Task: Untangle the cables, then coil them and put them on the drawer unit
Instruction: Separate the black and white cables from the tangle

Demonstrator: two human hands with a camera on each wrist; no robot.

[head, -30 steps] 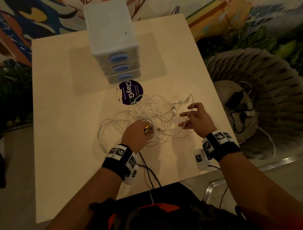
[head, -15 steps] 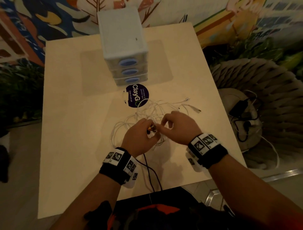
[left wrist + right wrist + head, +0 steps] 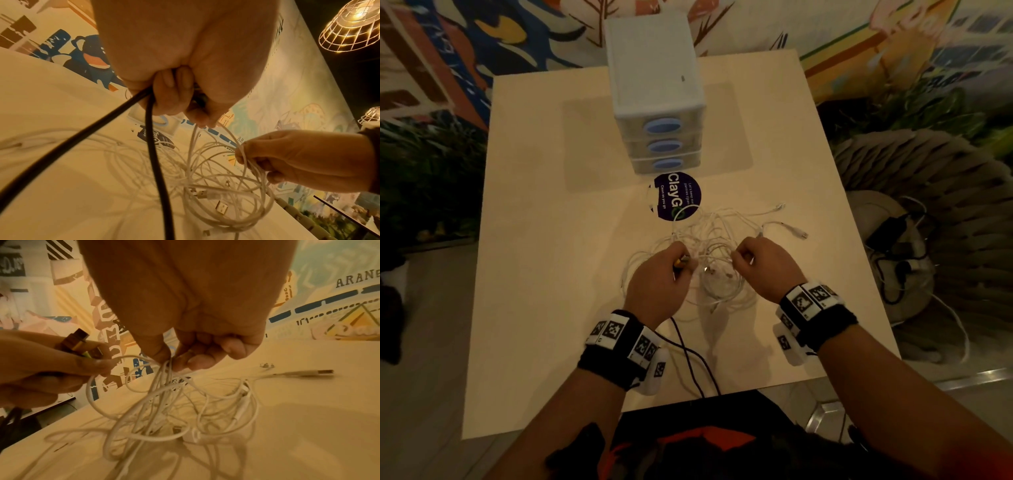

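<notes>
From the head view we see the white cables (image 3: pixel 717 260) tangled on the table (image 3: pixel 544 274), near of the drawer unit (image 3: pixel 657 102). On the left wrist view our left hand (image 3: pixel 185 65) clamps the black cable (image 3: pixel 156 162). On the right wrist view our right hand (image 3: pixel 195 305) pinches several white strands together.

Dim, warm yellow light throughout. Wire lamps (image 3: pixel 349 24) glare at two o'clock past my left wrist. My hands cast soft shadows on the table (image 3: pixel 544 274). Wrist views bend at the edges; nearest cables blur.
</notes>
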